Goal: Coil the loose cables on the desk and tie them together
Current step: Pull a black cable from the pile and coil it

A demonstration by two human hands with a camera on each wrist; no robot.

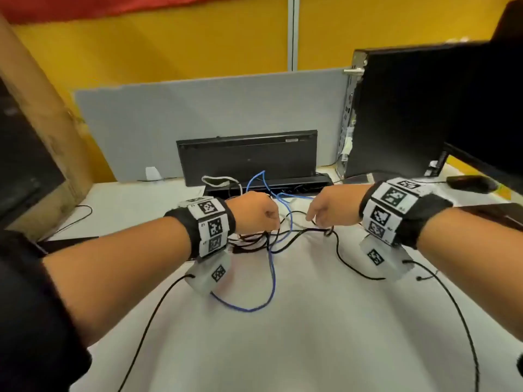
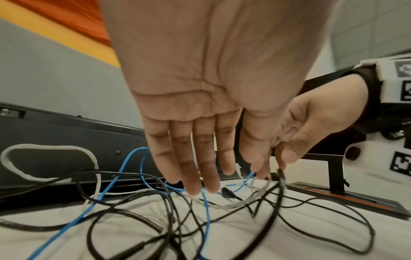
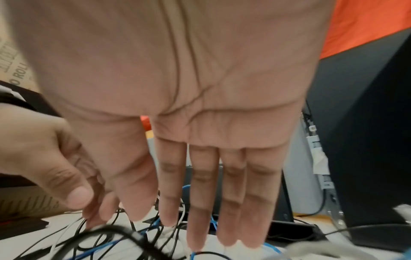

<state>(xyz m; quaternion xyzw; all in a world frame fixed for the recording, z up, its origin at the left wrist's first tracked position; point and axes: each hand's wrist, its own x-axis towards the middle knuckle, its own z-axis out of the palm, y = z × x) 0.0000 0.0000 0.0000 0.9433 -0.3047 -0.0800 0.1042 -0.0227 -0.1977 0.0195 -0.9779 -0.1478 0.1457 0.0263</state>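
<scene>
A tangle of black cables (image 1: 349,267), a blue cable (image 1: 273,278) and a white cable (image 1: 219,179) lies on the white desk (image 1: 297,349). My left hand (image 1: 254,213) hovers over the left of the tangle. In the left wrist view its fingers (image 2: 195,167) point straight down and their tips touch the blue cable (image 2: 206,207) and the black cables (image 2: 169,219). My right hand (image 1: 329,209) is over the right side. Its fingers (image 3: 202,202) are straight, with nothing between them. A black cable kinks upward just below it (image 1: 329,232).
A black keyboard (image 1: 249,154) leans against the grey partition (image 1: 198,108), with a black bar (image 1: 283,183) at its foot. A computer tower (image 1: 396,117), a monitor (image 1: 498,131) and a mouse (image 1: 469,183) stand at the right. A cardboard box (image 1: 36,114) is at the left.
</scene>
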